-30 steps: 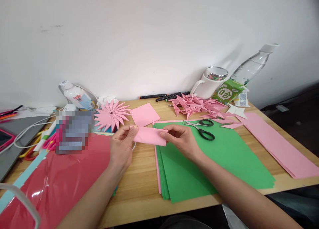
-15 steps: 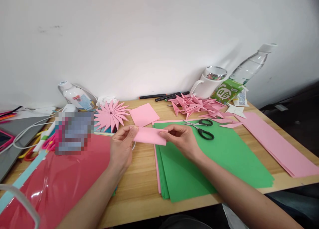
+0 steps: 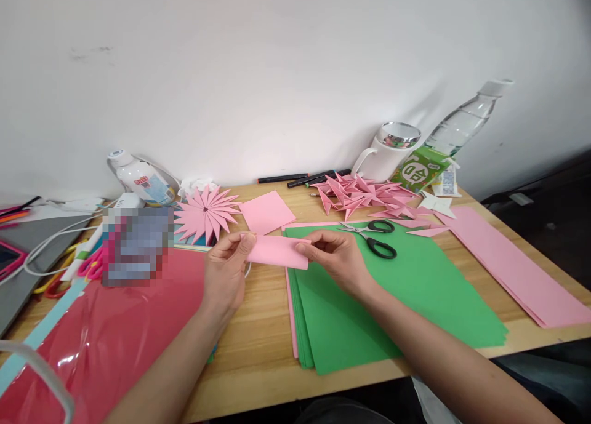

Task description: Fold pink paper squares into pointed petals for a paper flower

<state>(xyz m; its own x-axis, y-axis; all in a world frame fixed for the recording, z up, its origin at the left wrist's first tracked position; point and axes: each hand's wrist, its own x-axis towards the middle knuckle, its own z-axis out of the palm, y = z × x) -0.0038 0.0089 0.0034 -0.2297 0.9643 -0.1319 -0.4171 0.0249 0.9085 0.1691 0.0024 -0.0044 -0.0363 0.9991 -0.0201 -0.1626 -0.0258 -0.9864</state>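
A folded piece of pink paper [image 3: 276,252] is held up level above the table between both hands. My left hand [image 3: 229,267] pinches its left end, thumb on the near face. At the right end, my right hand [image 3: 335,258] grips the paper between thumb and curled fingers. Behind it lie a square of pink paper [image 3: 268,212] and a pink folded-paper pinwheel [image 3: 206,213]. Scissors with black handles [image 3: 379,239] rest on a stack of green paper [image 3: 392,307], just beyond my right hand. A heap of pointed pink folded pieces [image 3: 355,193] lies farther back.
A white mug [image 3: 385,153], a green carton [image 3: 421,168] and a tilted clear bottle [image 3: 466,119] stand at the back right. Pink strips [image 3: 512,264] lie along the right. Red sheets in plastic [image 3: 138,325] cover the left, near a white bottle [image 3: 142,179] and black markers [image 3: 282,178].
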